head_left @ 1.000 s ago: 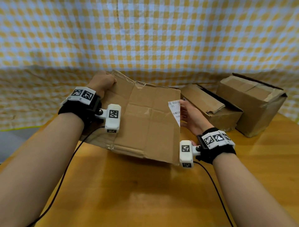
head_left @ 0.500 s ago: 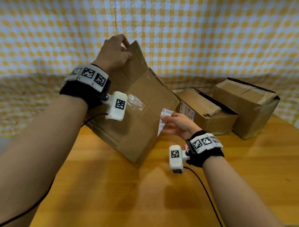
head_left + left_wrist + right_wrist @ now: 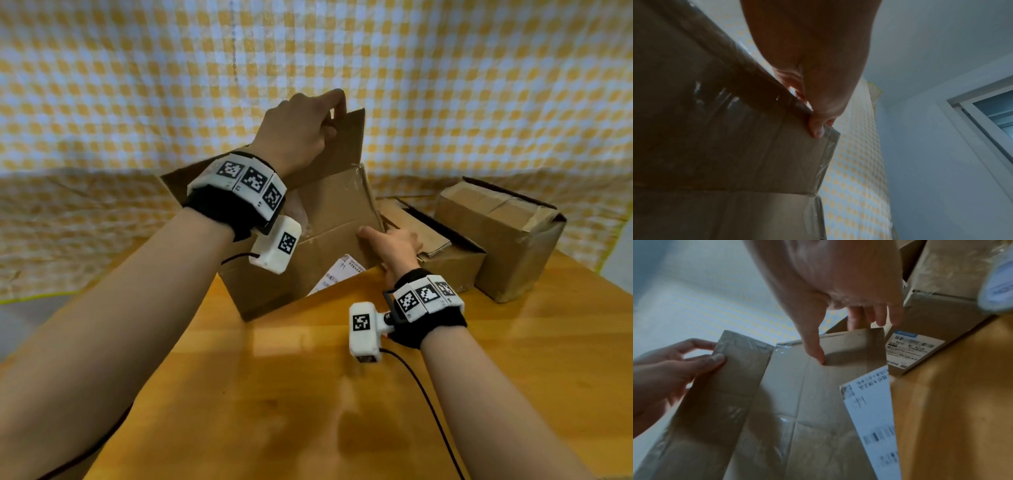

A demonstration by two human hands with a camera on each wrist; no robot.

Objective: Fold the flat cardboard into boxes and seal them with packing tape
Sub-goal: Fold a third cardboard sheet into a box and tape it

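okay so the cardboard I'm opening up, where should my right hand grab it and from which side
Probably the cardboard's right upright edge, from the right, thumb on the near panel and fingers behind it, as the right hand does now. The left hand already pinches the raised top flap, so pulling that free edge sideways should open it.

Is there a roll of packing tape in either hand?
No, the left hand pinches a cardboard flap and the right hand grips the cardboard's edge.
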